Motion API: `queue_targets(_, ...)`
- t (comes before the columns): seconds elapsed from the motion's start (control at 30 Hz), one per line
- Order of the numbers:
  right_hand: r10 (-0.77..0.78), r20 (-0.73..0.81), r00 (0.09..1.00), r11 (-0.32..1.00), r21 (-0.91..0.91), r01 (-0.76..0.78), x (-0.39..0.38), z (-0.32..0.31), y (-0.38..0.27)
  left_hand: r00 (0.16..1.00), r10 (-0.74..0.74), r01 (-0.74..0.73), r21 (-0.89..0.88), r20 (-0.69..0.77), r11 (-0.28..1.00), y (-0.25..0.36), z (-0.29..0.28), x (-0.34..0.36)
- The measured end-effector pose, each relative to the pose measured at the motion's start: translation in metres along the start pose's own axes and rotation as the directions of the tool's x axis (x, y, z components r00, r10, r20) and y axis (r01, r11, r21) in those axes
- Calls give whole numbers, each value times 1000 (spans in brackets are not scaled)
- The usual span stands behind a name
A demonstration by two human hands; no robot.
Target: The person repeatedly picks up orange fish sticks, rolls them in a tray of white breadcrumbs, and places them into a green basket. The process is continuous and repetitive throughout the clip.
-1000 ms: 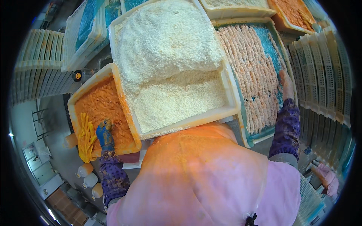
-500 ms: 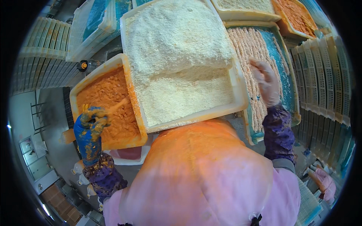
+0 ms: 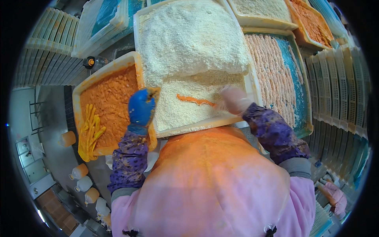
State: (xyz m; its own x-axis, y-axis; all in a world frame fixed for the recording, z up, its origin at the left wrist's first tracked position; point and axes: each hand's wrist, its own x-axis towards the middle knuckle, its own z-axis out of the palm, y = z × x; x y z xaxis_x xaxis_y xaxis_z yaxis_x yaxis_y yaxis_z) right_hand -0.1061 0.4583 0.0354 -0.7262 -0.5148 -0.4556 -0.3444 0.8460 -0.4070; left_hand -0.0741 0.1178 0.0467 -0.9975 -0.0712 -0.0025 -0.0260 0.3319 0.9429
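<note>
An orange, batter-coated strip (image 3: 194,99) lies on white crumbs (image 3: 169,112) in the near part of the large white tub (image 3: 189,129). My left hand (image 3: 141,108), in a blue glove with orange-smeared fingertips, is curled over the border between this tub and the one holding orange batter (image 3: 108,91). Its back faces me, so anything inside the fingers is hidden. My right hand (image 3: 235,99), in a pale thin glove, is over the crumbs just right of the strip, its fingers smeared by motion. Rows of crumbed strips (image 3: 270,71) fill most of the blue-lined tray (image 3: 302,106) at right.
A yellow rubber glove (image 3: 90,132) drapes over the batter tub's near-left corner. Stacked crates (image 3: 339,87) stand at right, others (image 3: 51,51) at far left. More tubs of crumbs (image 3: 260,8) and orange mix (image 3: 310,23) sit behind. Several jugs (image 3: 83,183) stand on the floor.
My left hand has moved right from the batter to the crumb tub's edge. My right hand has come left from the tray to the crumbs. The orange strip now lies on the crumbs.
</note>
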Motion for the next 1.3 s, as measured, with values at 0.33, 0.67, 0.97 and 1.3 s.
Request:
queue_targets(0.33,-27,82,996,997,-75,33,38,39,-62,941,-330,201,900,-68,388,-114,-136,-27)
queue_targets(0.67,15,-20,1000,486,874,10,50,55,-45,698,-655,-6,918,288,397,-97,-147,-80)
queue_targets(0.97,451,-305,839,-62,927,370,-91,-93,70,797,-594,368,688,113,625,-66,-155,-106)
queue_targets(1.3,763,-298,574,474,861,-184,-30,-79,426,983,-22,-140,824,181,550,-25,-104,-49)
